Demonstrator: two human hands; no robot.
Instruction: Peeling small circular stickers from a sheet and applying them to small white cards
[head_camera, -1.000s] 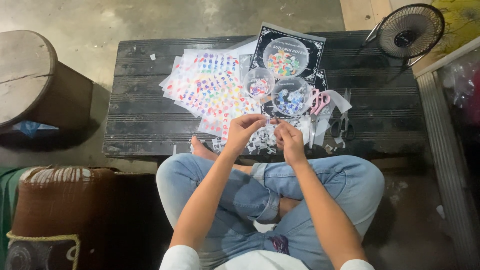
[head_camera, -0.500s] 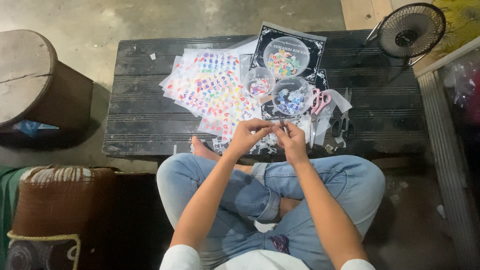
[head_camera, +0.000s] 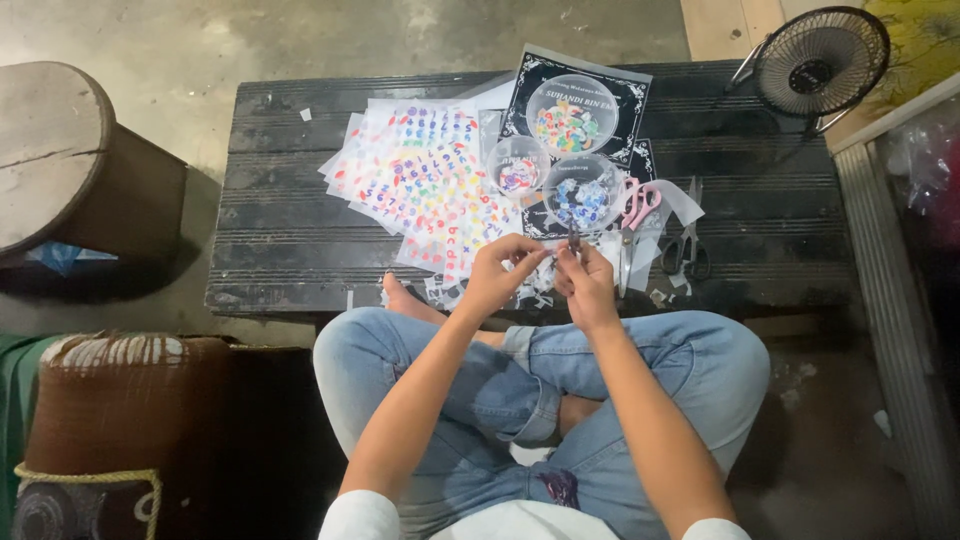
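Tweezers (head_camera: 573, 238) pinched in right hand (head_camera: 588, 285); left hand (head_camera: 500, 272) pinches something too small to identify

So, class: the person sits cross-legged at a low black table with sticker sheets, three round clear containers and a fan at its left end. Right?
Not quite: the head view shows the fan at the right end of the table. The rest holds.

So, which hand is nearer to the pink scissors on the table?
Right. The right hand is just below-left of the pink scissors; the left hand is farther left, nearer the letter sticker sheets.
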